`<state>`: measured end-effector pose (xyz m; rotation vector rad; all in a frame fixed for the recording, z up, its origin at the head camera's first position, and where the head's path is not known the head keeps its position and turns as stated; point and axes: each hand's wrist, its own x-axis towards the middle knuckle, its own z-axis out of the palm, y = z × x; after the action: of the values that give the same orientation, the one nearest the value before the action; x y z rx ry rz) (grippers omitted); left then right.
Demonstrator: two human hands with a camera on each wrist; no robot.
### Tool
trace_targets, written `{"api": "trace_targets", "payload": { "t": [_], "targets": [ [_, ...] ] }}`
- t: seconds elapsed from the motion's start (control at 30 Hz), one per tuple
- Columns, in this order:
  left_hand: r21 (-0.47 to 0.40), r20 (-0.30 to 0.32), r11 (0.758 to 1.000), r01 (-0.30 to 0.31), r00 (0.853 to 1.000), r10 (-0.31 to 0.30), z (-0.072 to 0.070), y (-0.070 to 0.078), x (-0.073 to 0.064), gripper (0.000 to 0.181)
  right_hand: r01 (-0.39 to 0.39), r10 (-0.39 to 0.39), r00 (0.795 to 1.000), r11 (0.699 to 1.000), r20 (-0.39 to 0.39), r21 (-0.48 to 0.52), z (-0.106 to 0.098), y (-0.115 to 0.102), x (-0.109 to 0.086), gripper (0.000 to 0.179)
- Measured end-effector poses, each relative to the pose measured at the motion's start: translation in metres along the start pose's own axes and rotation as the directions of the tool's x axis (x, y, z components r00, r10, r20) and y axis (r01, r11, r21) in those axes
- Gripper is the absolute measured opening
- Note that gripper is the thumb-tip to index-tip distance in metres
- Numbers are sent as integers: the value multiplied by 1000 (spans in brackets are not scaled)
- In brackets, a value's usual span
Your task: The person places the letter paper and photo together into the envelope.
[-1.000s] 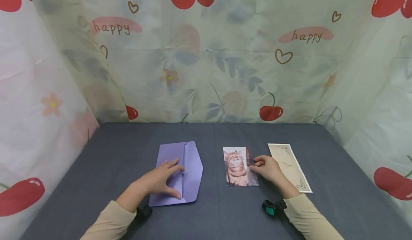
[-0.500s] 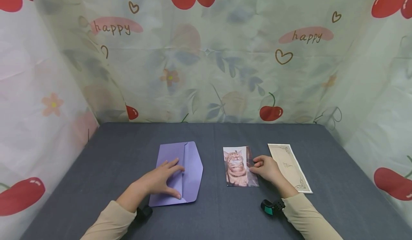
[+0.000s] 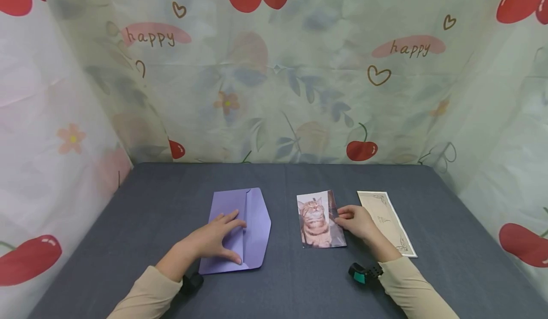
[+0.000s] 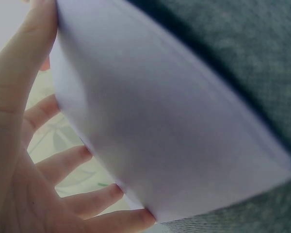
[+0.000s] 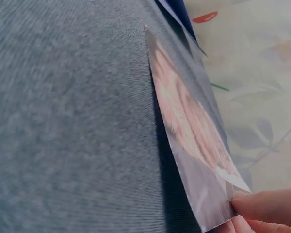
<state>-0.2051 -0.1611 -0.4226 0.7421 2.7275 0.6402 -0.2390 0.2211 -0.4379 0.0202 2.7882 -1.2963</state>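
Note:
My left hand (image 3: 211,239) lies spread on a purple envelope (image 3: 258,224), thumb and fingertips touching its pocket side near the flap. The left wrist view shows those fingertips (image 4: 82,199) resting along the envelope's edge. To the right, a photo of an orange cat (image 3: 314,221) has its right edge pinched between the thumb and fingers of my right hand (image 3: 358,221). In the right wrist view the photo (image 5: 184,116) slopes, its held end raised off the cloth with a dark shadow under it.
A beige card with ornate corners (image 3: 385,219) lies on the dark grey table cloth (image 3: 171,190), just right of my right hand and partly behind it. A printed curtain (image 3: 274,100) with cherries and hearts closes off the back and sides.
The photo's right edge has risen slightly off the table in my right hand's fingers, so the photo now tilts. My left hand and the envelope have stayed in place.

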Motion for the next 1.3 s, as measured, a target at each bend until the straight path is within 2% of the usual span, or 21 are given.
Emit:
{"api": "trace_targets", "payload": {
  "t": [0.17,0.33,0.67,1.3],
  "targets": [
    [0,11,1000,12,1000,-12,-1,1,0,77,-26,21,998,995,56,94,-3,-4,0,33],
    [6,7,1000,9,1000,-9,-1,1,1,76,-27,18,997,991,69,134,-4,-5,1,35],
    [11,0,1000,0,1000,0,-2,1,1,76,-25,17,998,989,59,149,-6,-6,3,36],
    [11,3,1000,-4,1000,4,-1,1,1,76,-27,16,998,982,62,188,-9,-21,0,37]
  ]
}}
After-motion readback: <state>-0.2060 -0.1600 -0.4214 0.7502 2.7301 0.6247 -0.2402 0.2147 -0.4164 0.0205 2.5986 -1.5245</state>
